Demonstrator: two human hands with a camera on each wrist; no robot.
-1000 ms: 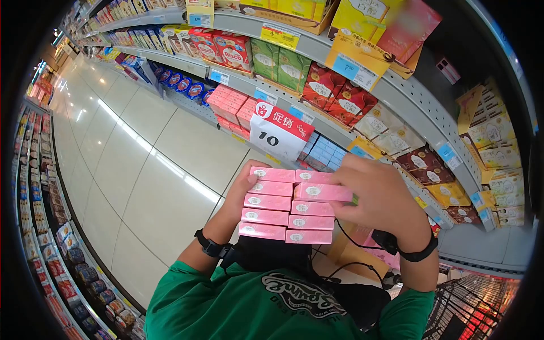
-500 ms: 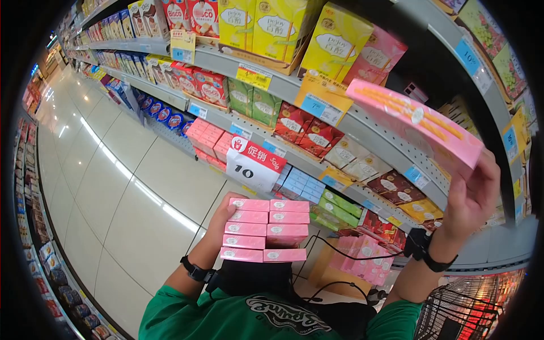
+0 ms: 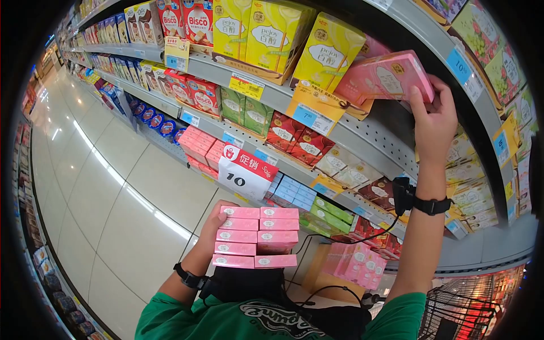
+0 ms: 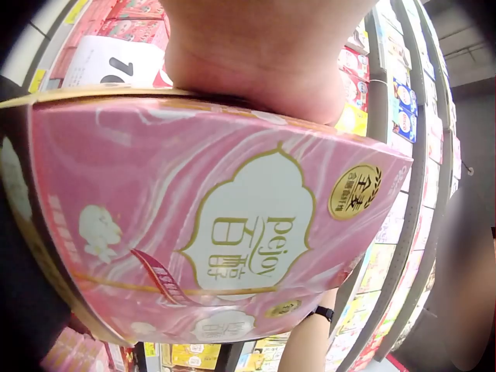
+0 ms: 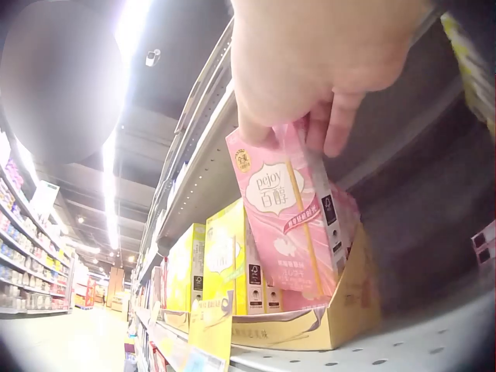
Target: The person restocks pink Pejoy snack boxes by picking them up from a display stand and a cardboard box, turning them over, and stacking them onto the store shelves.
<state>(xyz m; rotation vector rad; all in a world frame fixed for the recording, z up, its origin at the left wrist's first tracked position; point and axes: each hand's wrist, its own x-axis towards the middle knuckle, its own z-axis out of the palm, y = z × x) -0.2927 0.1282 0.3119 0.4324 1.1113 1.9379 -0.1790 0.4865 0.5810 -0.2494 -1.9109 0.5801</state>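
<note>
My right hand (image 3: 439,116) pinches the top of a pink Pejoy box (image 3: 386,76) between thumb and fingers. In the right wrist view that box (image 5: 280,205) stands tilted, its lower end inside a yellow display tray (image 5: 353,310), beside yellow boxes (image 5: 226,246). My left hand (image 3: 212,224) grips the left side of a stack of pink boxes (image 3: 235,236), arranged in two columns in front of my body. The left wrist view shows a large pink box face (image 4: 256,217) with the hand (image 4: 263,54) against its edge.
Shelves of snack boxes curve around the front and right. A promotion sign (image 3: 247,171) hangs at a lower shelf. More pink boxes (image 3: 357,263) stand in a carton below. A wire cart (image 3: 462,306) is at the lower right, and tiled floor (image 3: 136,226) lies to the left.
My right hand has carried the pink box from the stack up to the shelf, and its lower end has moved left into the display tray. My left hand still holds the stack.
</note>
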